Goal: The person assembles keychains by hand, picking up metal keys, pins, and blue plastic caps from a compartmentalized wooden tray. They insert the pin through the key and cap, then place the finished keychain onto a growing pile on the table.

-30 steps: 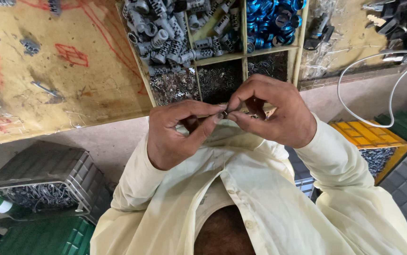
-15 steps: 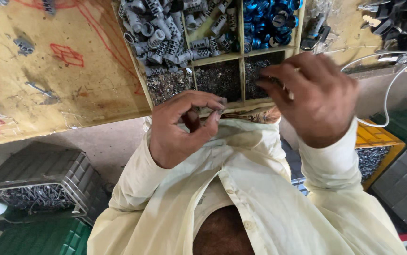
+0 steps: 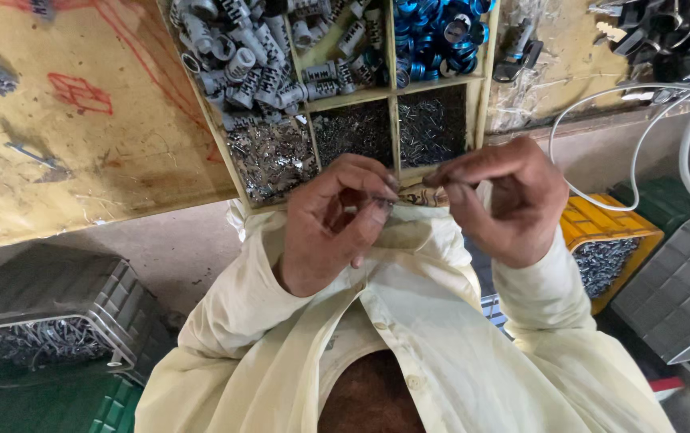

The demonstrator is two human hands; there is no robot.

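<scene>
My left hand (image 3: 337, 220) is curled at chest height, thumb and fingertips pinching a small metal part, with another little pale piece showing in the palm. My right hand (image 3: 505, 200) hovers beside it, fingertips pinched together on a tiny dark metal pin and almost touching the left fingertips. Both hands sit just in front of a wooden divided tray (image 3: 393, 95). Its near compartments hold small metal pins (image 3: 433, 128) and shiny clips (image 3: 269, 160). Its far compartments hold grey ribbed cylinders (image 3: 241, 56) and blue rings (image 3: 433, 32).
A worn yellow tabletop (image 3: 80, 136) with red marks lies to the left. Below it stand a grey crate (image 3: 48, 305) of metal parts and a green crate (image 3: 56, 405). On the right are a yellow crate (image 3: 609, 240) of metal pieces, a grey crate (image 3: 681, 289), white cables (image 3: 601, 200) and black parts (image 3: 665, 32).
My right hand left the left hand, reached up to the tray's pin compartment, and has come back down beside the left hand with fingertips pinched. The left hand stayed in place.
</scene>
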